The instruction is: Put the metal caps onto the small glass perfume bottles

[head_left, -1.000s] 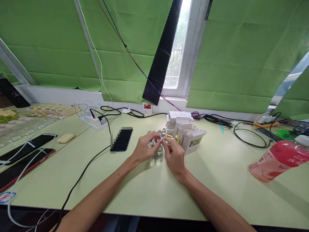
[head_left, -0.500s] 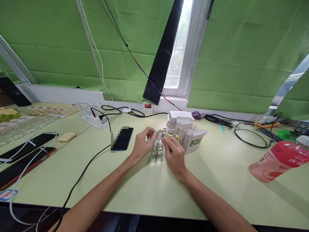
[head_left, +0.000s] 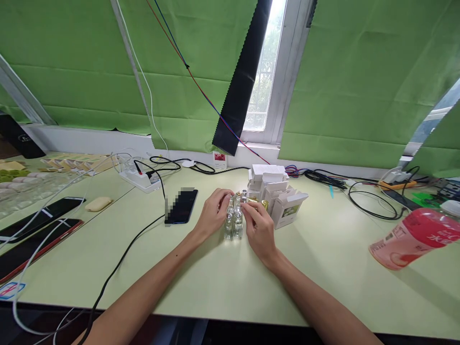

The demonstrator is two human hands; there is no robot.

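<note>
Left hand has closed in beside the glass bottles.

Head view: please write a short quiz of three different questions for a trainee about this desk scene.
1. True or false: both hands touch the small glass bottles.
2. What lies left of the left hand? A) dark phone B) pink bottle C) white boxes
3. Fill in: the pink bottle lies on its ____.

Key: 1 true, the right hand at their right side. 2 A. 3 side.
</note>
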